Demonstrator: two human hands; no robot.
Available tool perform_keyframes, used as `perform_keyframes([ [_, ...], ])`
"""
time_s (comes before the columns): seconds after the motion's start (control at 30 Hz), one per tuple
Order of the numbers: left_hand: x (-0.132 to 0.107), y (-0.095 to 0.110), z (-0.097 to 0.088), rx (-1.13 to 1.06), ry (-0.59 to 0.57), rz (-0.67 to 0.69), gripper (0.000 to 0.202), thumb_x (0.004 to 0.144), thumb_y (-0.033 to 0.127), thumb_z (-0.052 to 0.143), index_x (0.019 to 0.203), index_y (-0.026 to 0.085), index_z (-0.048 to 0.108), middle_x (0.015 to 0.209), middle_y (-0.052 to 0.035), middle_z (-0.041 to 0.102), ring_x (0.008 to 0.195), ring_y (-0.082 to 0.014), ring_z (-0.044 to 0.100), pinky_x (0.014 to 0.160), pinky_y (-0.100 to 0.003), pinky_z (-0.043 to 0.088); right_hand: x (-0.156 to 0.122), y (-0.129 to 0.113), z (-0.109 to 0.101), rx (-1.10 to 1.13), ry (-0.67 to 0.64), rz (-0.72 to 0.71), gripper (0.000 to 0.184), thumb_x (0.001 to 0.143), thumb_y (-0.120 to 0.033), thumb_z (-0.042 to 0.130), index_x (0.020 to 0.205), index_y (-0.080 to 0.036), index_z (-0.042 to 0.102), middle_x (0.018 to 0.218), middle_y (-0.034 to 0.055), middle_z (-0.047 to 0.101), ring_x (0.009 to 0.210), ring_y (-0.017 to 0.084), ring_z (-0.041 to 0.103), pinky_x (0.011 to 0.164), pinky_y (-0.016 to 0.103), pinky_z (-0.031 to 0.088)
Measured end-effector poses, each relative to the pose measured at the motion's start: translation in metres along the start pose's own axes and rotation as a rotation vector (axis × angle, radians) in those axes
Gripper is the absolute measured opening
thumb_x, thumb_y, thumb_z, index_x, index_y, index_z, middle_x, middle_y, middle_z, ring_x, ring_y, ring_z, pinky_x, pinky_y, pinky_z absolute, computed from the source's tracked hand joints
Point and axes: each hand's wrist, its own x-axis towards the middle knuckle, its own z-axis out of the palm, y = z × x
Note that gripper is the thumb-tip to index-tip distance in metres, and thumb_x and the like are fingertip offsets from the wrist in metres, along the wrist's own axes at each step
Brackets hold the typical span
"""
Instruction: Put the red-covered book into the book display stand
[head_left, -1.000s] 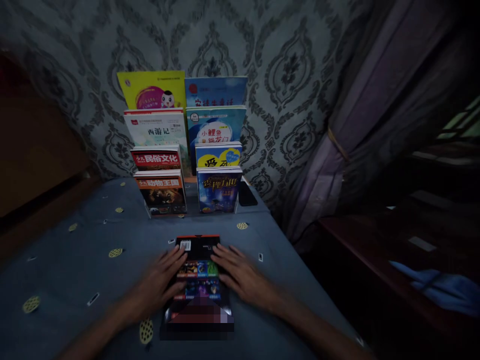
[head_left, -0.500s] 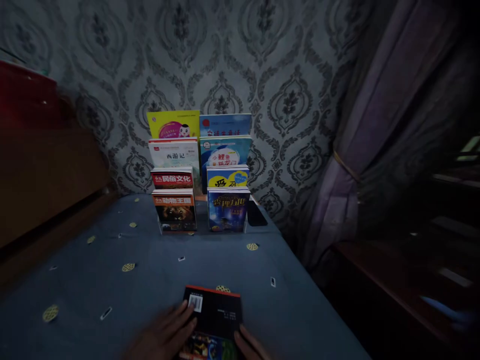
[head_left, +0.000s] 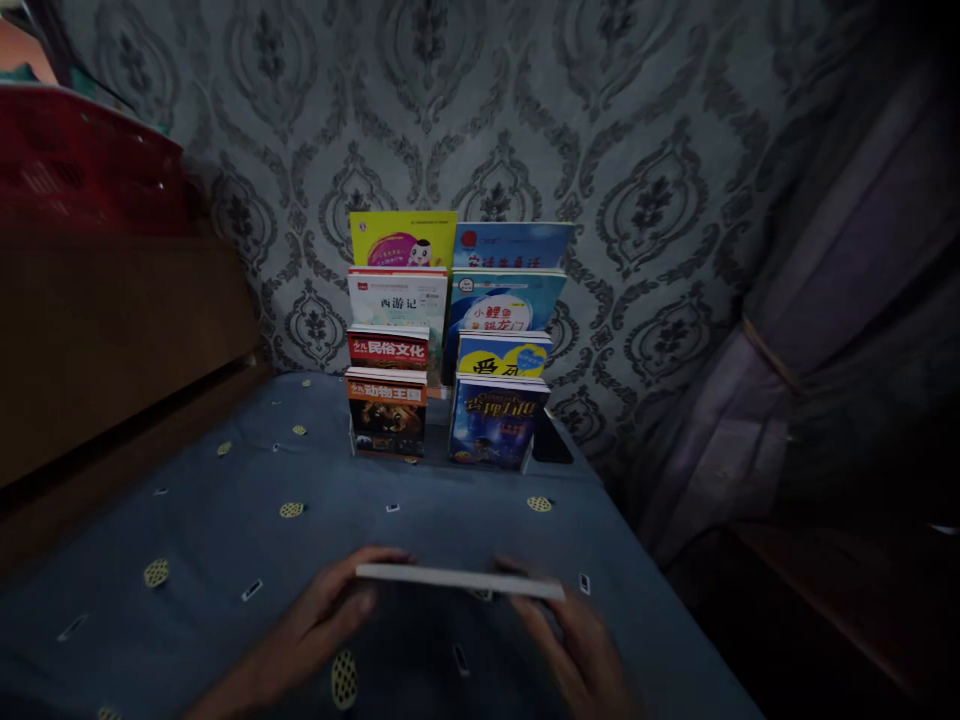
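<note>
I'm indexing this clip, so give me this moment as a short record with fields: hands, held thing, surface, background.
hands: left hand and right hand grip opposite ends of one book
book: edge-on, pale page edge toward camera
surface: blue cloth with yellow spots
behind: upright books, two columns, against patterned wall
right: curtain

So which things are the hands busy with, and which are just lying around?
In hand: the thin book, seen edge-on, held by the left hand and right hand over the blue cloth.
Lying about: the rows of books by the wall, a dark flat thing beside them, the red crate, the curtain.
</note>
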Motion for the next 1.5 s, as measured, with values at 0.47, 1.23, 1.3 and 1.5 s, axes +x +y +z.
perform_keyframes([
  [0.47, 0.113, 0.008, -0.067, 0.256, 0.475, 0.355, 0.048, 0.1, 0.054, 0.035, 0.125, 0.019, 0.057, 0.112, -0.0073, 0.067, 0.104, -0.0226, 0.061, 0.097, -0.036, 0.049, 0.148, -0.02, 0.068, 0.083, 0.11, -0.124, 0.025, 0.099, -0.039, 0.043, 0.088, -0.021, 0.056, 0.076, 0.0, 0.06, 0.069, 0.016, 0.057, 0.066, 0.027, 0.046],
  [1.23, 0.164, -0.011, -0.102, 0.363, 0.675, 0.39, 0.031, 0.1, 0.044, 0.037, 0.095, 0.02, 0.055, 0.092, -0.004, 0.059, 0.091, -0.0204, 0.056, 0.084, -0.033, 0.044, 0.215, -0.005, 0.092, 0.075, 0.108, -0.249, 0.019, 0.099, -0.032, 0.04, 0.083, -0.024, 0.047, 0.08, 0.0001, 0.059, 0.073, 0.016, 0.056, 0.072, 0.028, 0.044],
  [1.3, 0.164, -0.012, -0.101, 0.354, 0.672, 0.38, 0.031, 0.1, 0.044, 0.037, 0.098, 0.02, 0.055, 0.094, -0.0041, 0.059, 0.089, -0.0199, 0.056, 0.082, -0.032, 0.044, 0.216, -0.004, 0.091, 0.068, 0.096, -0.266, 0.019, 0.099, -0.032, 0.039, 0.084, -0.024, 0.047, 0.082, 0.0002, 0.06, 0.074, 0.016, 0.056, 0.072, 0.028, 0.044],
  [1.5, 0.163, -0.021, -0.099, 0.372, 0.686, 0.389, 0.032, 0.101, 0.046, 0.036, 0.105, 0.02, 0.055, 0.097, -0.0046, 0.059, 0.09, -0.0197, 0.056, 0.081, -0.032, 0.044, 0.219, 0.006, 0.091, 0.051, 0.051, -0.271, 0.019, 0.101, -0.034, 0.038, 0.093, -0.023, 0.051, 0.087, 0.002, 0.061, 0.079, 0.017, 0.058, 0.074, 0.029, 0.046],
])
